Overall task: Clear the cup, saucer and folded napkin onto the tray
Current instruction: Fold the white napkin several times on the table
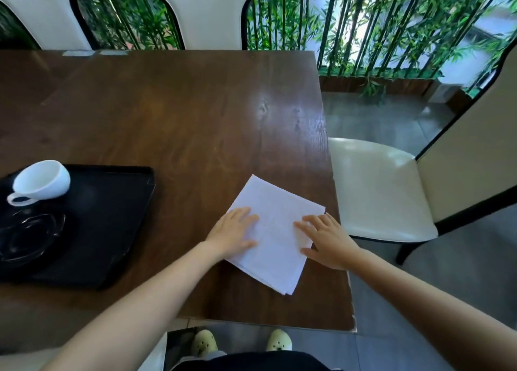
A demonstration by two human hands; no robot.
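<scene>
Since cup [42,181] & saucer [26,237] already sit on tray [117,225], both hands, left [233,232] & right [326,240], lie flat, grip open, on napkin [275,236], prob. steadying it on desk [181,113] before lifting.

The counter [181,113] lies bare between the napkin [275,239] and the tray [112,225], so nothing blocks a path leftward. On the tray, the cup [42,181] and saucer [26,236] fill the left part (the right part is open). A chair [380,191] stands just beside the counter's right edge.
</scene>
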